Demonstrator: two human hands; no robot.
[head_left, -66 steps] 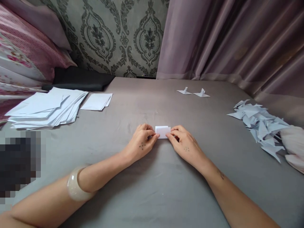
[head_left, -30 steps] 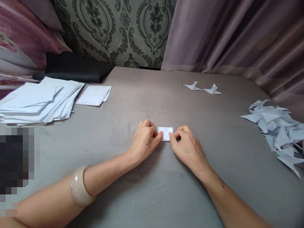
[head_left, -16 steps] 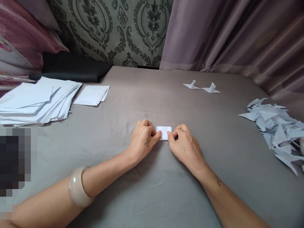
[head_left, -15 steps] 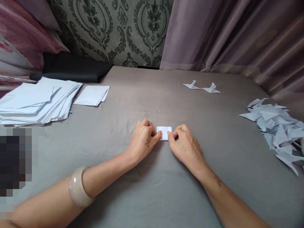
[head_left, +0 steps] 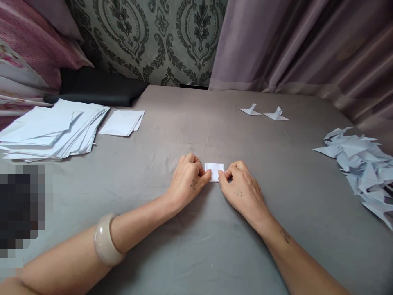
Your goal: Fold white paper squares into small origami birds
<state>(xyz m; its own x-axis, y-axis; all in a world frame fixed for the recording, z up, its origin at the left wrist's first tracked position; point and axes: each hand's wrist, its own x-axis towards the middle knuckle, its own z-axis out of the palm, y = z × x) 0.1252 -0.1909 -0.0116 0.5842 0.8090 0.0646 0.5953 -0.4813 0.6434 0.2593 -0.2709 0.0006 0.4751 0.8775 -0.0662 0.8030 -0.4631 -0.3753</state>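
A small folded white paper (head_left: 215,169) lies on the grey cloth in the middle of the head view. My left hand (head_left: 189,176) pinches its left edge between thumb and curled fingers. On the opposite side my right hand (head_left: 241,186) grips the right edge the same way, thumb on top of the sheet. Both wrists rest low over the cloth. The undersides of the fingers are hidden.
Stacked white sheets (head_left: 46,127) lie at the left, beside a smaller pile of paper squares (head_left: 121,123). Two folded paper birds (head_left: 278,114) sit at the back right. Many more form a heap (head_left: 362,159) at the right edge. A black folded item (head_left: 98,88) lies behind the sheets.
The whole view has shifted slightly, so things appear a little further right. Both hands keep their pinch on the folded paper, which looks unchanged.
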